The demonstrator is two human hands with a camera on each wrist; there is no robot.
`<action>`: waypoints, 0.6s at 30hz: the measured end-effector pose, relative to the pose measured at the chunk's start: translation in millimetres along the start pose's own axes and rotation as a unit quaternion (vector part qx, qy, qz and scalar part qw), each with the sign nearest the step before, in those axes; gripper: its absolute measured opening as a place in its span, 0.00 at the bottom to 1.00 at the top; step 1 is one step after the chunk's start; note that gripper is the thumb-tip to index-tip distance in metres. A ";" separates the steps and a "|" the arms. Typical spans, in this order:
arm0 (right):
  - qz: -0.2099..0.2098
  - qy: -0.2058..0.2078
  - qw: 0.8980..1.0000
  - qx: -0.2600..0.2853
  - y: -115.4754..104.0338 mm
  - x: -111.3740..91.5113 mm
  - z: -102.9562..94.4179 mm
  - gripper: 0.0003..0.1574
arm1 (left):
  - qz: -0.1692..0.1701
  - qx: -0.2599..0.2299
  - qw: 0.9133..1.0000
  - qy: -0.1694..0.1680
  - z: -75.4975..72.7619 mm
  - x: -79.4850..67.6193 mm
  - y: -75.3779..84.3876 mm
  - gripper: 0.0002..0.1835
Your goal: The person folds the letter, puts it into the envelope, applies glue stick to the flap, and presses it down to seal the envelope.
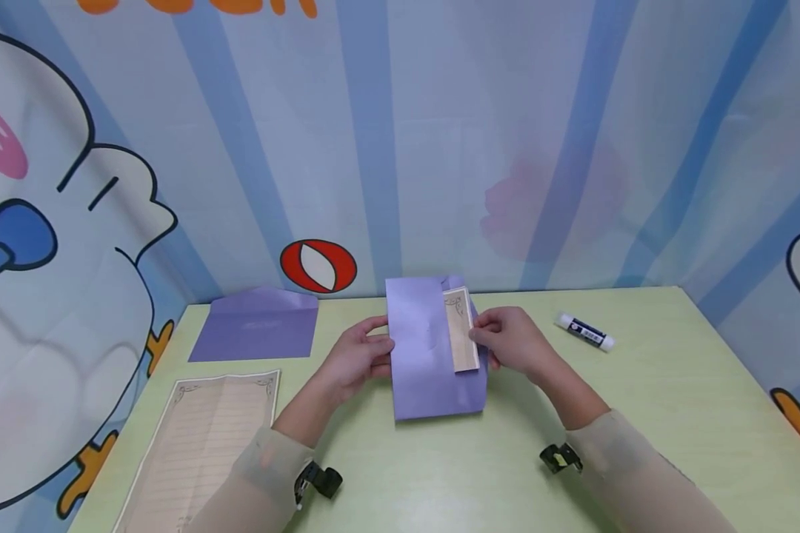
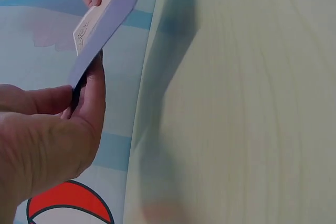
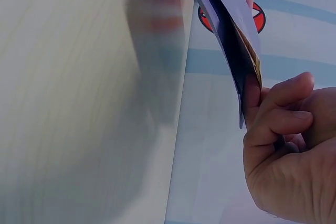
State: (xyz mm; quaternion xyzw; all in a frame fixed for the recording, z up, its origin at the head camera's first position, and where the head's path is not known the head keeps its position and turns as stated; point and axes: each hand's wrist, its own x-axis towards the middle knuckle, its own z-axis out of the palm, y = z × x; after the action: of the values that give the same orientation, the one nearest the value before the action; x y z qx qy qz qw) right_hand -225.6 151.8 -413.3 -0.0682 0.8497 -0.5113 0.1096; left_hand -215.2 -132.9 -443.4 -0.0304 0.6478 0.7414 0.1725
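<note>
A purple envelope (image 1: 416,355) is held up above the table, tilted so its face shows in the head view. My left hand (image 1: 356,359) grips its left edge, thumb in front and fingers behind. At the envelope's right side, a folded sheet of cream letter paper (image 1: 462,333) with a corner ornament overlaps it. My right hand (image 1: 512,340) pinches the paper's right edge. In the right wrist view the envelope's mouth (image 3: 223,30) gapes, and a fingertip of the right hand (image 3: 286,145) reaches into it. Whether any paper lies inside cannot be told.
Another purple envelope (image 1: 256,326) lies at the back left of the table. In front of it is an unfolded, lined letter sheet (image 1: 203,437), partly under the left forearm. A white glue stick (image 1: 584,331) lies at the back right. A printed backdrop (image 1: 440,148) stands behind the table.
</note>
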 end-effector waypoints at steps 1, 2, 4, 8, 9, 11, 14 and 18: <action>-0.001 -0.003 1.000 0.004 -0.4 0.1 0.2 0.11 | 0.001 -0.002 1.000 -0.002 0.0 -0.3 0.2 0.27; -0.002 -0.006 1.000 0.006 -0.8 0.3 0.4 0.11 | 0.000 -0.004 1.000 -0.003 0.3 -0.7 0.8 0.28; 0.000 -0.006 1.000 0.007 -1.6 0.3 2.0 0.11 | 0.002 -0.007 1.000 -0.009 1.2 -1.1 1.2 0.28; -0.003 -0.006 1.000 0.004 -3.7 0.1 6.7 0.10 | 0.002 -0.012 1.000 -0.022 5.7 -2.1 1.4 0.27; -0.003 -0.008 1.000 0.003 -4.2 0.2 7.9 0.10 | 0.002 -0.014 1.000 -0.025 7.2 -2.4 1.5 0.27; -0.003 -0.015 1.000 0.001 -5.1 0.1 9.6 0.09 | 0.002 -0.015 1.000 -0.027 9.6 -3.1 1.4 0.27; 0.009 -0.033 0.999 0.011 -5.5 -0.2 9.4 0.09 | 0.000 -0.015 1.000 -0.026 11.5 -3.7 1.5 0.28; 0.027 -0.057 0.997 0.042 -4.4 -0.3 6.1 0.12 | 0.003 -0.019 0.999 -0.032 10.8 -3.9 0.8 0.28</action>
State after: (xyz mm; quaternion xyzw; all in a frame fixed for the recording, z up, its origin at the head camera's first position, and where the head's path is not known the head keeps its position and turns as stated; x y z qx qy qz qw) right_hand -223.7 144.6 -412.2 -0.0698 0.8215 -0.5383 0.1745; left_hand -209.8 -123.3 -439.9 -0.0079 0.6281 0.7546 0.1900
